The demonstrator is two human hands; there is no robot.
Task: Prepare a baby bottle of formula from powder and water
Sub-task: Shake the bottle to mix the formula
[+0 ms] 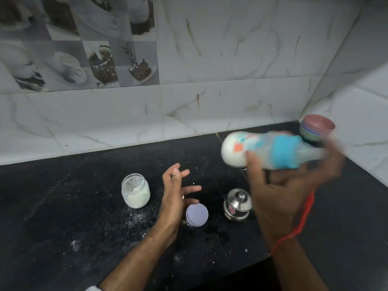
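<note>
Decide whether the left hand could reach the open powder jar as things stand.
Probably yes. The left hand is open and holds nothing, and the open powder jar stands just to its left on the counter with nothing between them.

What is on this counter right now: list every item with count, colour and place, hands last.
baby bottle: one, clear with blue collar, milky white inside, held sideways above the counter, blurred
powder jar: one, clear glass, white powder, lid off, counter left
lid: one, lilac, counter centre
steel container: one, silver, lidded, right of the lilac lid
bowls: a stack, pink on top, back right corner
counter: one, black, powder specks
left hand: open, above the counter
right hand: grips the bottle, red thread at wrist
</note>
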